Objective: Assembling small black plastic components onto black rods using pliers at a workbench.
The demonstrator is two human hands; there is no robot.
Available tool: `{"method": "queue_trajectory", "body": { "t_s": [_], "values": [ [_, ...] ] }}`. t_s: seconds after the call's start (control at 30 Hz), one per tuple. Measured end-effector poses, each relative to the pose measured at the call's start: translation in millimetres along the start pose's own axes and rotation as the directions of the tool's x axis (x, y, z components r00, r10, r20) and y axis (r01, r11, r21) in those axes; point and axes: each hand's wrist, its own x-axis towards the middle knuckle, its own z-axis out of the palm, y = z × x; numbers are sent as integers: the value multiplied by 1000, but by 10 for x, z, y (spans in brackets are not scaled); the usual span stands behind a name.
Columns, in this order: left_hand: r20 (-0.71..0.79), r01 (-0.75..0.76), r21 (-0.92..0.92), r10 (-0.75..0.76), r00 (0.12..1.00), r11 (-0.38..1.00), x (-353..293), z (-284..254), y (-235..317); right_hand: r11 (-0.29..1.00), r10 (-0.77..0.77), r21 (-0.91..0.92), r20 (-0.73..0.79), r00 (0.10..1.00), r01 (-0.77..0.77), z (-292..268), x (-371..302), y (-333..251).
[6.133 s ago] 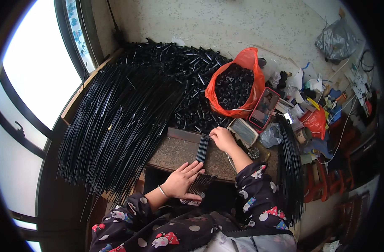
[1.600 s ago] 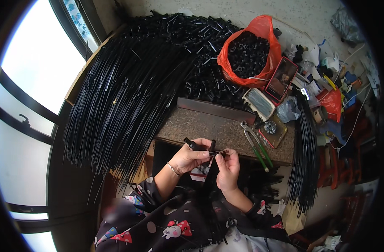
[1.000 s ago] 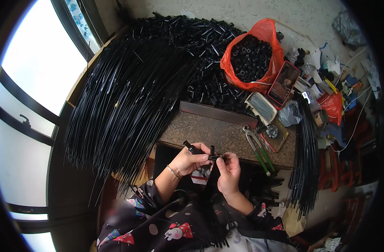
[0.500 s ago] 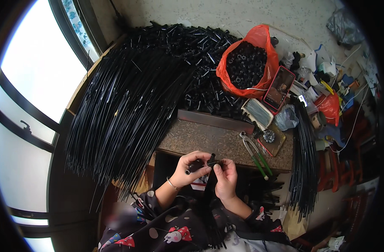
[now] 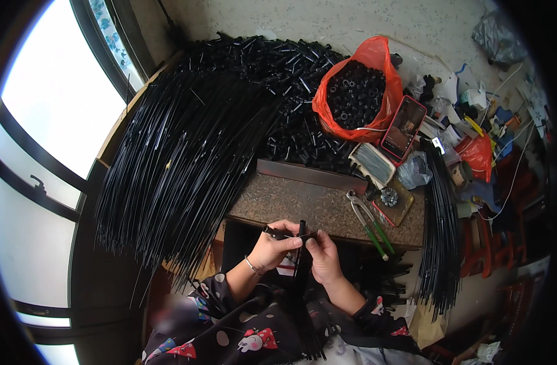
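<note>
My left hand (image 5: 271, 249) is closed on a short black tube (image 5: 270, 231), whose open end sticks out past the fingers to the upper left. Between my two hands a second black tube (image 5: 302, 227) stands with its end up, by my left fingertips. My right hand (image 5: 327, 258) is closed in a pinch on a small dark piece (image 5: 312, 236) with fine thin strands or teeth; its exact kind is hidden by the fingers. Both hands meet in front of the bench's near edge, above my lap. Long thin black rods (image 5: 309, 328) lie across my lap.
A wide bundle of long black rods (image 5: 175, 164) covers the bench's left, with piled black tubes (image 5: 248, 55) behind. A metal strip (image 5: 315, 175) edges the pile. To the right are a red bag (image 5: 395, 79) of black rings, a phone (image 5: 404, 128), green-handled pincers (image 5: 370, 225) and another rod bundle (image 5: 440, 243).
The tube in my left hand has turned, its open end swinging from lower left to upper left. The upright tube has shifted slightly left and up, and my right fingers have moved in a little.
</note>
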Motion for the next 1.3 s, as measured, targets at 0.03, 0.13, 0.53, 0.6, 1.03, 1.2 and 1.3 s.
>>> {"method": "queue_trajectory", "body": {
  "t_s": [0.03, 0.13, 0.53, 0.6, 1.03, 1.2, 1.3],
  "values": [
    [-29, 22, 94, -19, 999, 995, 9, 16, 36, 996, -75, -52, -44, 996, 73, 53, -17, 29],
    [-48, 21, 368, -4, 999, 929, 29, 108, 202, 991, -114, -80, -111, 987, 105, 62, 0, 47],
    [216, -303, 837, 234, 948, 455, 29, 213, 370, 1000, 21, -1, -65, 998, -21, -26, -18, 66],
    [117, -154, 704, 100, 988, 693, 24, 194, 357, 992, 105, 60, 36, 994, -107, -29, 16, -51],
    [302, -17, 268, -67, 951, 963, 53, -53, 380, 952, 252, 86, 327, 911, -294, -8, 5, -83],
    [273, -188, 681, -7, 962, 708, 163, -29, 558, 876, 365, 219, 280, 888, -429, -96, 56, -71],
    [484, -187, 531, -114, 868, 827, 205, -161, 518, 797, 369, 269, 492, 788, -541, -69, 66, -52]
  ]
}}
